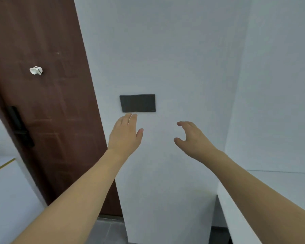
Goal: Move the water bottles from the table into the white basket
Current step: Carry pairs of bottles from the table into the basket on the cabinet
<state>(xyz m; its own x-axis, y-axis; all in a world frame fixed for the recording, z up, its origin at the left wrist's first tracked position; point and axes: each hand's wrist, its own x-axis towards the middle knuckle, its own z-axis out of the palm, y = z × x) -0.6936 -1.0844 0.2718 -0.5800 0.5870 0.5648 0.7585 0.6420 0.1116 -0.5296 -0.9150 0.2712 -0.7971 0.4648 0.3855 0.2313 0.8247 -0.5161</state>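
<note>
A: Both forearms fill the foreground. Left hand (125,134) flat, fingers straight, grasping nothing; right hand (192,136) loosely curled, also unladen.
B: Bottles, basket?
A: Neither in view. Just a white wall (183,59), dark panel (137,103), brown door (42,111).

White table (289,184) runs along the right edge.
</note>
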